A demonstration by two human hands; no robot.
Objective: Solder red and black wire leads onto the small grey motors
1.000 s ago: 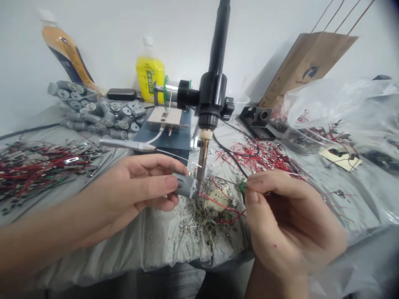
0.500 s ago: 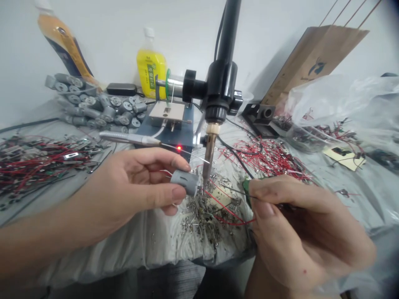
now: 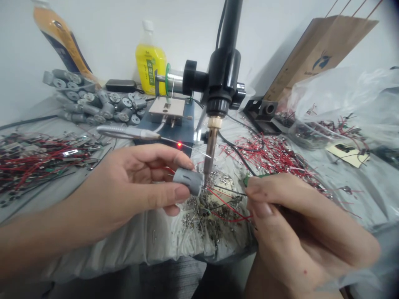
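Looks like an electronics workshop here: a soldering iron [image 3: 212,145] hangs clamped tip-down over the sheet-covered counter [image 3: 131,243], a spool of solder [image 3: 176,79] sits farther back, grey motors [image 3: 107,110] crowd the far left, wired parts [image 3: 34,166] tangle at left, red wires [image 3: 274,154] sprawl right, metal scraps [image 3: 213,232] litter the middle!

Bench laid out around a soldering iron [image 3: 212,151].
Scraps [image 3: 215,226] are scattered below the iron, between the left hand [image 3: 137,182] and the right hand [image 3: 293,226]; a motor [image 3: 188,181] is held in the left, beside the tip. Behind, a solder spool [image 3: 176,79] is mounted. At left, piled motors [image 3: 107,110] are set behind heaped circuit boards [image 3: 46,162]; at right, a paper bag [image 3: 314,54] is stood behind heaped wires [image 3: 274,155].
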